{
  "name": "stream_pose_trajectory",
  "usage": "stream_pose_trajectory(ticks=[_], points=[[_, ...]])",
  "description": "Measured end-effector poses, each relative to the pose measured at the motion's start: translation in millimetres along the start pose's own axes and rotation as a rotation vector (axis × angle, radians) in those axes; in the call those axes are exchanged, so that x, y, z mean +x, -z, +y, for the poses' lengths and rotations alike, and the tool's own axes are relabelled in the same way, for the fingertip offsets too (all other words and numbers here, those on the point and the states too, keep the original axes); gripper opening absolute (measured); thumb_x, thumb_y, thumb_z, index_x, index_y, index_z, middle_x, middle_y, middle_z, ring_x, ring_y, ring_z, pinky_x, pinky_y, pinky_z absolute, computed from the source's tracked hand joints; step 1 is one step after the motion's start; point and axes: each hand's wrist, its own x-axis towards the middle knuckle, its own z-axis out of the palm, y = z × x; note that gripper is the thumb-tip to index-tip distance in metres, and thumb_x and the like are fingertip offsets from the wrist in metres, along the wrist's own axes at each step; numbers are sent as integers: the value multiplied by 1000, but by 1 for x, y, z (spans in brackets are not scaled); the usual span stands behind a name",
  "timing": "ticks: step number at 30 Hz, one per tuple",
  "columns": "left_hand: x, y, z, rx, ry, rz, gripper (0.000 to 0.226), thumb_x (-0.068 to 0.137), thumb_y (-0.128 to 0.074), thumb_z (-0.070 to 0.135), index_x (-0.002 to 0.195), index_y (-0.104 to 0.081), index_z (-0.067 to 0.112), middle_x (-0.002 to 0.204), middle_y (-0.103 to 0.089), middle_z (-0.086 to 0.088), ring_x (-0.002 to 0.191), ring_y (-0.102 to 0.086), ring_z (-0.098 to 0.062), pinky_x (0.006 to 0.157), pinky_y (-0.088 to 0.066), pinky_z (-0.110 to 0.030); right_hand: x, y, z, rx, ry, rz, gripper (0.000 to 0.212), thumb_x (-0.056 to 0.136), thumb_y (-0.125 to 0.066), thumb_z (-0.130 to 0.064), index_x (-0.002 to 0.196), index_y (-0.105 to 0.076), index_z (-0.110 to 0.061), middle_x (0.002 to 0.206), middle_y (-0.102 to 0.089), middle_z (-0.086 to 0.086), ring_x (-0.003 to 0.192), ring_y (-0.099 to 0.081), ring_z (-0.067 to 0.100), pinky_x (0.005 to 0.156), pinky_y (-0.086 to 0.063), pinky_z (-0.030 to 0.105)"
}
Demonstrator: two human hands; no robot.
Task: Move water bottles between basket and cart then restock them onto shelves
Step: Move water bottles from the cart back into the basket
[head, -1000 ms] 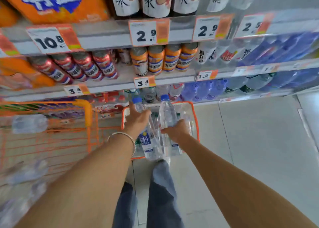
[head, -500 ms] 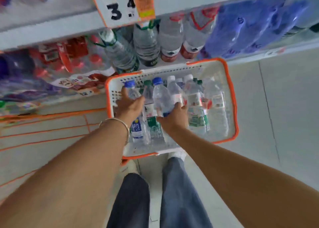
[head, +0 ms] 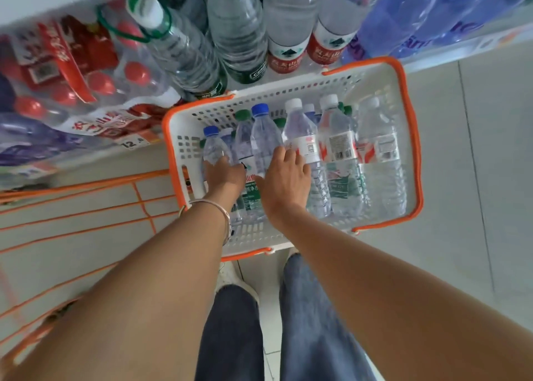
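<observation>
A white basket with an orange rim (head: 416, 161) stands on the floor below the bottom shelf, holding several clear water bottles with white, green and blue caps. My left hand (head: 223, 176) grips a small blue-capped water bottle (head: 214, 147) at the basket's left side. Beside it, my right hand (head: 284, 178) grips a taller blue-capped water bottle (head: 264, 134), thumb on its left and fingers on its right. Both bottles lie low in the basket among the others. An orange wire cart (head: 86, 204) is on the left.
The bottom shelf holds large water bottles with green handles (head: 236, 29), red-labelled bottles (head: 288, 34), red-capped multipacks (head: 86, 72) and blue wrapped packs (head: 418, 14). My legs in jeans (head: 302, 323) stand just behind the basket. Pale floor tiles (head: 476, 178) lie to the right.
Both hands have carried their bottles down from in front of the shelves into the basket. The view has tilted down and closer to the basket.
</observation>
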Motion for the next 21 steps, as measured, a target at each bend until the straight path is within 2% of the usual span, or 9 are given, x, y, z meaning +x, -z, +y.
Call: stream_pose_trajectory(ticks=[4, 9, 12, 15, 18, 21], points=[[-7, 11, 7, 45, 17, -56, 55, 98, -40, 32, 150, -32, 17, 155, -32, -12, 137, -37, -34, 111, -35, -40, -2, 16, 2, 98, 10, -75, 58, 87, -66, -44, 129, -42, -12, 134, -49, 10, 128, -43, 27, 108, -37, 41], [-49, 27, 13, 54, -14, 20, 56, 101, -32, 40, 152, -26, 20, 155, -29, -15, 138, -35, -37, 112, -31, -48, -20, 45, -4, 174, 56, -113, 61, 86, -66, -44, 132, -40, -14, 136, -45, 12, 129, -41, 30, 109, -37, 44], [-90, 44, 16, 84, 3, 68, 60, 101, -29, 48, 155, -11, 27, 161, -8, -14, 145, -17, -37, 116, -21, -53, -39, 71, -5, 194, 87, -153, 75, 85, -67, -45, 143, -29, -18, 148, -34, 10, 138, -33, 30, 111, -34, 47], [-143, 71, 18, 140, -6, 73, 65, 101, -23, 54, 155, 4, 30, 162, 11, -10, 148, 6, -32, 117, -6, -57, -67, 111, -1, 156, 96, -185, 91, 86, -64, -51, 154, -10, -25, 161, -12, 8, 146, -19, 30, 116, -26, 51], [-194, 96, 20, 167, -51, 72, 65, 100, -19, 56, 154, 6, 31, 162, 12, -9, 148, 8, -31, 115, -3, -59, -98, 159, 3, 145, 54, -184, 94, 87, -64, -48, 155, 0, -32, 163, 0, 5, 149, -9, 28, 117, -19, 55], [-244, 116, 23, 154, -94, 45, 65, 100, -19, 56, 154, 7, 32, 161, 12, -10, 148, 9, -31, 115, -3, -59, -127, 206, 5, 194, -24, -155, 92, 89, -63, -44, 154, 0, -34, 163, 3, 5, 149, -5, 30, 116, -18, 59]])
